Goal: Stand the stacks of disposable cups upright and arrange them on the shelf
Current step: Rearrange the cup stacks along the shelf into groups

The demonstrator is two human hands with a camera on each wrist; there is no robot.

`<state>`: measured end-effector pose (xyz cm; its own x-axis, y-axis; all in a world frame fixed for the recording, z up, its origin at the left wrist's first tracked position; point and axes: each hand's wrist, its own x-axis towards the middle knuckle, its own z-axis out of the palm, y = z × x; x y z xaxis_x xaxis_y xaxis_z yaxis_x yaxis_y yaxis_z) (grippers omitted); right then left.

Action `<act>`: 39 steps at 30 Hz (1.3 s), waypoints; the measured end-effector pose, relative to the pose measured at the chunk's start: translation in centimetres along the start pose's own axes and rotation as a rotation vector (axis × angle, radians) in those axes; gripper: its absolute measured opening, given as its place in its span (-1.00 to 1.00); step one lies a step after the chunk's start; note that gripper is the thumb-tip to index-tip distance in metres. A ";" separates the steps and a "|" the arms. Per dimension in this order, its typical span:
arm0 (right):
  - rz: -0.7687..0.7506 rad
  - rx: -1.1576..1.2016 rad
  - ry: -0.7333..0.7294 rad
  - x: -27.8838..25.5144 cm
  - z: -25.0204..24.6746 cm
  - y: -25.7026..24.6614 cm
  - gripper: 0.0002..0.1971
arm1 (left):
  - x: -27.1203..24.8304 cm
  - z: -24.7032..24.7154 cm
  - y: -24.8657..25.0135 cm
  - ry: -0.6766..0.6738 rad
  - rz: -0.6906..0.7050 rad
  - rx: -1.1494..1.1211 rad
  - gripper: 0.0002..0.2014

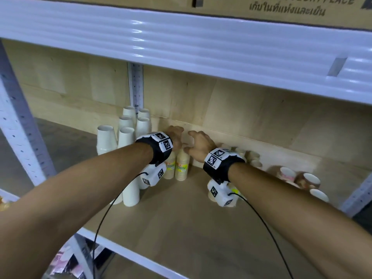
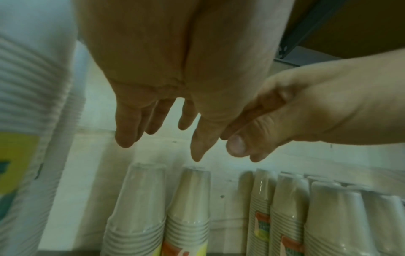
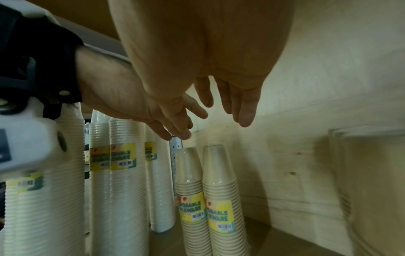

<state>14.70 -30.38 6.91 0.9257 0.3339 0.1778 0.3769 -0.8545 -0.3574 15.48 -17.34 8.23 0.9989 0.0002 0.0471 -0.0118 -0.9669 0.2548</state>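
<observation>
Two beige cup stacks with yellow labels stand upright side by side near the shelf's back wall. They show as a pair in the left wrist view and the right wrist view. My left hand and right hand hover close together just above their tops, fingers relaxed and holding nothing. From the wrists, the left hand's fingers and the right hand's fingers hang straight and clear of the cups. Several tall white cup stacks stand upright to the left. Several more stacks lie on their sides at the right.
The wooden shelf board has bare room in front of the stacks. A white shelf beam runs overhead, and perforated metal uprights stand at the left. The back wall is right behind my hands.
</observation>
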 end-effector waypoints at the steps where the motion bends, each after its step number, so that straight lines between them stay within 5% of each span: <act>1: -0.006 0.002 -0.015 0.2 0.4 -0.2 -0.39 | 0.0 0.4 -0.2 0.005 -0.005 0.011 -0.41; 13: -0.002 -0.063 -0.200 2.5 4.0 -1.0 -0.42 | 2.3 4.1 -2.4 -0.077 -0.037 0.023 -0.66; 19: -0.012 -0.045 -0.111 2.8 4.3 -0.9 -0.65 | 2.6 4.5 -3.2 -0.069 -0.012 0.045 -0.86; 23: -0.011 -0.042 -0.095 2.7 4.2 -0.9 -0.64 | 2.2 4.0 -3.2 -0.052 0.036 0.057 -0.66; 32: -0.009 -0.024 -0.103 0.5 3.0 -1.2 -0.65 | 1.2 2.9 -2.7 -0.089 0.044 0.100 -0.66; 36: 0.010 -0.023 -0.123 -1.3 2.0 -1.0 -0.61 | 0.2 2.1 -1.9 -0.186 0.058 0.064 -0.92; 39: 0.016 -0.017 -0.128 -2.8 1.0 -0.7 -0.62 | -0.5 1.6 -1.0 -0.234 0.080 0.014 -0.62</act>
<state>11.86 -30.29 5.74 0.9287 0.3669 0.0531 0.3620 -0.8665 -0.3436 15.05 -16.84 6.37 0.9781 -0.1340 -0.1593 -0.0922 -0.9649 0.2458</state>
